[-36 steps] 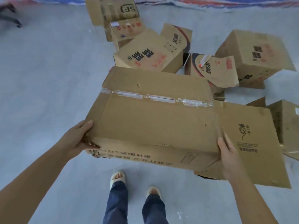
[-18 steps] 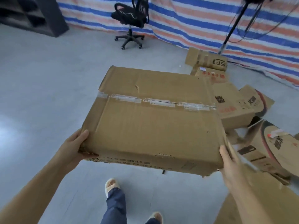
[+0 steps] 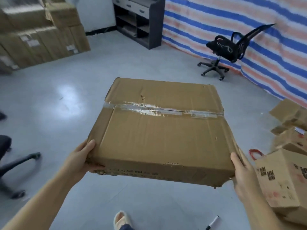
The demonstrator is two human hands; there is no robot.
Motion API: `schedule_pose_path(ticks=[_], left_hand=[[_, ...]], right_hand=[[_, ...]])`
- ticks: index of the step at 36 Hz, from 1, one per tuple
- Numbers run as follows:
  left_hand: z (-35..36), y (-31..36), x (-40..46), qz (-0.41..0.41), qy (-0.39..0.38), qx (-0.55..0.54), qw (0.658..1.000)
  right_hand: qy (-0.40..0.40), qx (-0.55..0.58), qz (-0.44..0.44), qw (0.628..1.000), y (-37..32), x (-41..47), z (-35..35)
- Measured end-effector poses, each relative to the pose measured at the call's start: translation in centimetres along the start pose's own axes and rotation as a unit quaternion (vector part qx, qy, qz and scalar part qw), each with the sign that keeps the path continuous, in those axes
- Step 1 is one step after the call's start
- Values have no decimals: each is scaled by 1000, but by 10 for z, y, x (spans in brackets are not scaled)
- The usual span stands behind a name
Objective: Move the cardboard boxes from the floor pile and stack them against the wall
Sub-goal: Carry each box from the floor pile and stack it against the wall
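Your left hand [image 3: 81,161] grips the near left corner of the wide, flat brown cardboard box [image 3: 162,131], thumb laid on the top face and fingers curled beneath; your right hand [image 3: 243,175] holds the near right corner likewise, thumb along the side edge, the fingers below hidden by the box. The box is clear of the grey floor [image 3: 49,113], carried roughly level in front of you, its taped seam running across the top, its near edge crushed and torn at the right corner. The floor pile of loose printed cardboard boxes [image 3: 285,176] lies at your right, just beside the carried box. The stack of large brown cartons against the white wall [image 3: 39,32] stands well apart, ahead and to your left. By my judgement the step in hand is the carry: the box is lifted off the pile and not yet placed. The next move calls for walking across the open floor toward that stack, keeping the box level, then setting it flat on or beside the cartons with its edges squared to them. Note the obstacles: the base of a black office chair [image 3: 15,171] is near your left side, a black marker pen [image 3: 212,222] lies on the floor near your sandalled foot [image 3: 120,220], and a second black swivel chair [image 3: 230,48] stands by the blue, white and orange striped tarpaulin [image 3: 232,19]. The torn corner may give under a tighter grip.
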State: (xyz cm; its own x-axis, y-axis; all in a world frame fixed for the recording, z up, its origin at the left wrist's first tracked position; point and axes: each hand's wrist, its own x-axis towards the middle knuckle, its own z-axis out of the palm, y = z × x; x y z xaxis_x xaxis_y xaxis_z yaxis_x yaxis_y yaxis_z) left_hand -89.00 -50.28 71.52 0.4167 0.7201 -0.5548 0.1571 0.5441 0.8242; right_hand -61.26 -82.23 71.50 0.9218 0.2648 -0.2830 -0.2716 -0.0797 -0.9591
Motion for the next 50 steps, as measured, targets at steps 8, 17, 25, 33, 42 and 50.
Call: schedule_pose_path(ticks=[8,17,25,33,42,50], left_hand=[[-94,65,46,33,54,-27,998],[-130,102,101,36,101,-65,992],[-123,148,186,49,147,-98,983],[-97,202,272,62,186,-150,969],[-114,263,366,56,229,-170,957],[-188,330,479,62,255,-182,947]], right_hand=[[-86,-9,0,996,-9,43,154],[-136,-35,-10,990,-35,90,262],[-179,-56,-16,982,-60,185,364],[-231,-64,-24,970,-106,296,465],[-274,-91,-13,957,-131,375,592],[-298,-96,-18,949,-133,419,756]])
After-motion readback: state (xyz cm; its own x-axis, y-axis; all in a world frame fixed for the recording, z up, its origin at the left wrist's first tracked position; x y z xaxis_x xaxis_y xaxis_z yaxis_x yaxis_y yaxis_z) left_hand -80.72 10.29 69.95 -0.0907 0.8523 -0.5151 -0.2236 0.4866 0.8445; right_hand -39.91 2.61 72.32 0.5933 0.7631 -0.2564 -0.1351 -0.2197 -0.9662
